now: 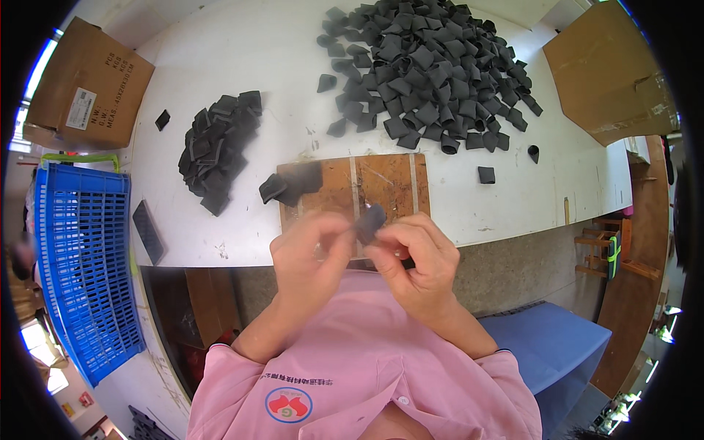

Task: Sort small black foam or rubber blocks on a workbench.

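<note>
A small dark grey fabric piece (pixel 371 223) is held up over the near edge of a brown board (pixel 396 183). My right hand (pixel 419 257) pinches it between thumb and fingertips. My left hand (pixel 314 246) is at the piece's left side, its fingers smeared by motion, so whether they grip it cannot be made out. Several similar dark pieces (pixel 292 183) lie across the board's far left corner, partly blurred. The board has pale strips running across it and rests on the white table (pixel 242 238).
A large heap of dark fabric loops (pixel 440 81) covers the far middle; a smaller flattened pile (pixel 216 150) lies left. Loose pieces (pixel 486 175) sit at the right. Cartons (pixel 92 84) flank the table. A blue crate (pixel 88 264) stands left, a blue box-shaped thing (pixel 546 345) lower right.
</note>
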A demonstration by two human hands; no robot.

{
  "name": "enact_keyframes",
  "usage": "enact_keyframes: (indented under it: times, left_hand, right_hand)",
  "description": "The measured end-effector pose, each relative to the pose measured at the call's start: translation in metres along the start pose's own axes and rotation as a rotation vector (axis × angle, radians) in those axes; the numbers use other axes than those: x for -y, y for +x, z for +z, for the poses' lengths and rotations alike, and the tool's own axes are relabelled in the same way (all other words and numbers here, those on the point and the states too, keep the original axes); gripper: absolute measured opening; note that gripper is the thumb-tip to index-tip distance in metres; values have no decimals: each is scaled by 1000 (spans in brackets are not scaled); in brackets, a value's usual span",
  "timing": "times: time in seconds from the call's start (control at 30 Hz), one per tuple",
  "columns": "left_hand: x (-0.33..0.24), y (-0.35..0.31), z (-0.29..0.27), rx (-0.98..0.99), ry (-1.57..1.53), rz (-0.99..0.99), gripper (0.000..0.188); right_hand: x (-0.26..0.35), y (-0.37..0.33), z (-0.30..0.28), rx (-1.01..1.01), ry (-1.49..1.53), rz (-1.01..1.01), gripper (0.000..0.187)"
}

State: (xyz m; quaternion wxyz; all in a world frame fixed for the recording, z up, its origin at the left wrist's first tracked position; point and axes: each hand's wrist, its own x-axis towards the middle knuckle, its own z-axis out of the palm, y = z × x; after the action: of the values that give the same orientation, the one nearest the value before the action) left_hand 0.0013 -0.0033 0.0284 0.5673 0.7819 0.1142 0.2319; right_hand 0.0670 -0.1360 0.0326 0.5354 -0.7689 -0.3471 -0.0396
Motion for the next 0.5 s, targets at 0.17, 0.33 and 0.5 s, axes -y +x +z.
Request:
enact_keyframes:
  times: [0.17, 0.33, 0.5]
  left_hand:
    - [0, -3, 0, 40, 18, -59, 7]
    - [12, -10, 14, -190, 451, 292, 13]
    - [36, -9, 9, -255, 338, 208, 8]
  right_hand:
    - [-12, 3, 10, -30, -4, -171, 19]
    - [-17, 5, 15, -70, -473, -414, 19]
    - [-32, 29, 2, -125, -192, -214, 11]
